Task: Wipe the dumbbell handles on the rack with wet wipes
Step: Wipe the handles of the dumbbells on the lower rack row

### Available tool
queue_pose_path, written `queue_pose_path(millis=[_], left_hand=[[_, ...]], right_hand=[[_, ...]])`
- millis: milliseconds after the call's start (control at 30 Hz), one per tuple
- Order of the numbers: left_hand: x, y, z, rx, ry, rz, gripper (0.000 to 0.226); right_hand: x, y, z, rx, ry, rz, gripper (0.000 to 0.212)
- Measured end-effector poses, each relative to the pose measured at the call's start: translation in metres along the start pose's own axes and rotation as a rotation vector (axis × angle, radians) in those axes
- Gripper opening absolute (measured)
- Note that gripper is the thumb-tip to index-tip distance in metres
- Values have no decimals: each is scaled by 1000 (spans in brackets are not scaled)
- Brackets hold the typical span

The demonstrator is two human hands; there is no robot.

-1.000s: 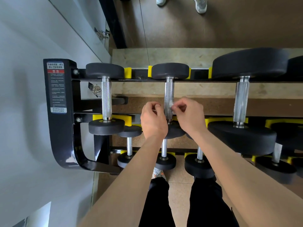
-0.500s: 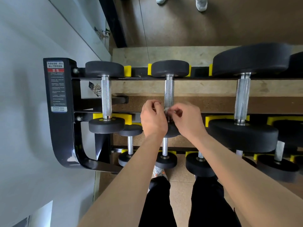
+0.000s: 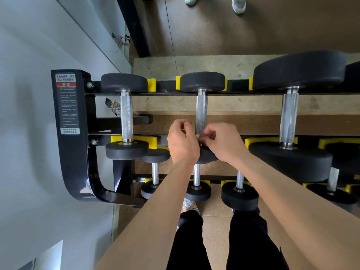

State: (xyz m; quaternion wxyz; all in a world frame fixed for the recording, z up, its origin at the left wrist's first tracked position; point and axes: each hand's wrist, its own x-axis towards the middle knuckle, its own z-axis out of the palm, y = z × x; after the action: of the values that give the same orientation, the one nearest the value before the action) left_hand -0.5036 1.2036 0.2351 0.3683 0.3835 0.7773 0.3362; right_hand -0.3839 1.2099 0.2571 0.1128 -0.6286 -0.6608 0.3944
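Observation:
A black dumbbell rack (image 3: 74, 152) holds dumbbells on two tiers. The middle dumbbell of the top tier has a knurled steel handle (image 3: 201, 110). My left hand (image 3: 182, 141) and my right hand (image 3: 224, 142) meet at the near end of that handle, one on each side. A small white wet wipe (image 3: 198, 136) shows between their fingertips, pinched against the handle. Most of the wipe is hidden by the fingers.
The left top dumbbell (image 3: 126, 115) and a larger right one (image 3: 289, 117) flank the middle one. Smaller dumbbells (image 3: 196, 184) sit on the lower tier. A grey wall (image 3: 29, 133) is at left. Another person's shoes (image 3: 237, 4) stand beyond the rack.
Both hands have slid down the middle handle toward its near end, with the wipe still between their fingertips.

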Motion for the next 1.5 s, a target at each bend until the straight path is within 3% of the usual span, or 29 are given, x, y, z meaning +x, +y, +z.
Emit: queue_pose_path(millis=[67, 167, 233, 400, 633, 800, 867, 967, 1100, 1167, 1333, 1500], left_hand=[[-1, 0, 0, 1, 0, 3, 19], [0, 1, 1, -1, 4, 0, 19], [0, 1, 1, 7, 9, 9, 19], [0, 1, 0, 5, 6, 4, 19], [-2, 4, -1, 1, -4, -7, 22], [-1, 3, 0, 10, 1, -7, 20], [-1, 3, 0, 12, 2, -9, 19], [0, 2, 0, 6, -3, -8, 20], [-2, 6, -3, 4, -32, 2, 20], [-6, 9, -8, -10, -64, 15, 18], [-24, 5, -34, -8, -215, 145, 13], [-9, 7, -53, -7, -254, 148, 10]], right_hand=[[8, 0, -6, 27, 88, -2, 3], [36, -6, -21, 153, 389, 31, 5], [50, -10, -25, 166, 456, 62, 5], [38, -5, -11, 160, 384, 64, 5], [7, 16, -11, 96, 21, 72, 10], [41, -6, -20, 278, 413, 94, 3], [47, -13, -16, 277, 464, 97, 3], [29, -7, -4, 222, 373, 108, 5], [0, 2, -5, 115, 81, 165, 4], [-4, -4, -10, 96, 15, 150, 4], [-8, -31, -8, 221, 217, 116, 3], [-12, -31, 5, 404, 179, 120, 11]])
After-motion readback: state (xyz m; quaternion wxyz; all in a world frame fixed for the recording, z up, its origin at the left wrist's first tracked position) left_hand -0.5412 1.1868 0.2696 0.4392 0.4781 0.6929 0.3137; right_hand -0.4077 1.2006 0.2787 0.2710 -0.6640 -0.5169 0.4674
